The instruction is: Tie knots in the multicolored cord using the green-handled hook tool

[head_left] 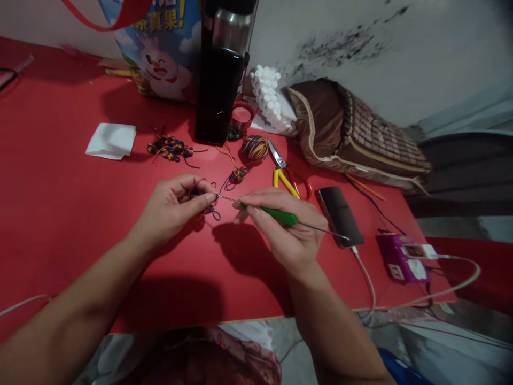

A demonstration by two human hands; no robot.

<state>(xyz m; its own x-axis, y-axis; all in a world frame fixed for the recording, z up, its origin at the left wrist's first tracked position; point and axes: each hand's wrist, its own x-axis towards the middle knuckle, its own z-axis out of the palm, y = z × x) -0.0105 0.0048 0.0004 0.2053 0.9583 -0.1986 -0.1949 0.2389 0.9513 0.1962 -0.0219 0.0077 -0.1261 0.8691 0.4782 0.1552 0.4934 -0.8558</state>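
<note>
My left hand (176, 203) pinches a small piece of multicoloured crochet work (210, 207), with loops of yarn sticking out around the fingertips. My right hand (286, 224) is closed round the green handle of a crochet hook (278, 215). The hook's thin metal shaft reaches left to the yarn at my left fingertips; its other metal end points right past my palm. A strand runs from the work to a small tangle of yarn (237, 175) just beyond. Behind that sits a striped ball of yarn (255, 148).
Scissors (286, 174) lie beside the yarn ball. Knotted yarn pieces (170, 148) and a folded white tissue (111, 140) are at left. A black phone (218, 96) stands upright at the back, near a printed bag (160, 53). A charging phone (340, 216) and purple power box (401, 259) lie right.
</note>
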